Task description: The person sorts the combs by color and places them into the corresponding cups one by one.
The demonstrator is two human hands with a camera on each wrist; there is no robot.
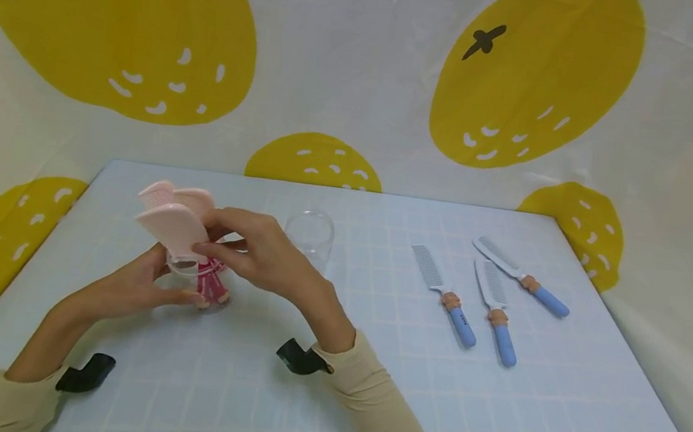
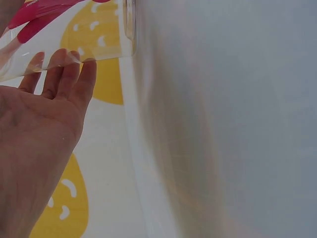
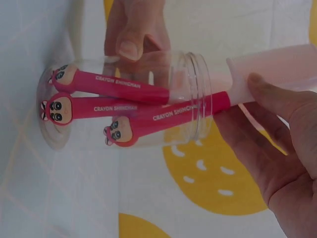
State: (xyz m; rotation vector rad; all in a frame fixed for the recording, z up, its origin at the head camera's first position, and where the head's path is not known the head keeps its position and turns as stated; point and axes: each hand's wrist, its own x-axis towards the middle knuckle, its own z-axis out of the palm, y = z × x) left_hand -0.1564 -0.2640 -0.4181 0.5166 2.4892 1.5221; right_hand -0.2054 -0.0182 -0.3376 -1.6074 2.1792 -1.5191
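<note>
My left hand [image 1: 124,287] grips a clear jar [image 3: 195,59] round its side, the thumb along its wall. Three combs with dark pink handles stand in the jar, each handle ending in a small cartoon figure at the bottom. Their pale pink heads fan out above the rim. With thumb and fingers, my right hand [image 1: 267,249] pinches the head of the front pink comb [image 3: 272,62], whose handle runs down inside the jar. In the left wrist view, the fingers [image 2: 62,79] of my left hand lie against the clear wall.
Another clear jar [image 1: 310,233] stands behind my right hand. To the right lie three blue-handled combs, a left one [image 1: 458,326], a middle one [image 1: 503,344] and a far one [image 1: 550,300]. A fruit-patterned cloth [image 1: 350,60] hangs behind the table [image 1: 357,412].
</note>
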